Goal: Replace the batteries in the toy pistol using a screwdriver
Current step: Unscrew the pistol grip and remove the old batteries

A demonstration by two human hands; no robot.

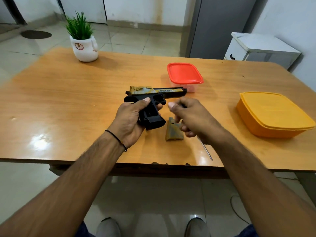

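My left hand [131, 120] grips the toy pistol [153, 101] by its black handle and holds it just above the table, with the gold barrel pointing right. The side of the handle looks uncovered. A tan grip cover [173, 132] lies on the table under the pistol's butt. My right hand [193, 118] is blurred, just right of the pistol, with its fingers curled around the screwdriver [206, 150]. The thin metal shaft sticks out below the wrist toward the table's front edge, and a dark handle end shows by the thumb. No batteries are visible.
A red-lidded container [184, 73] stands behind the pistol's muzzle. A larger orange-lidded container [273, 113] sits at the right. A potted plant [83, 47] is at the far left of the wooden table [59, 100]. The table's front edge is chipped.
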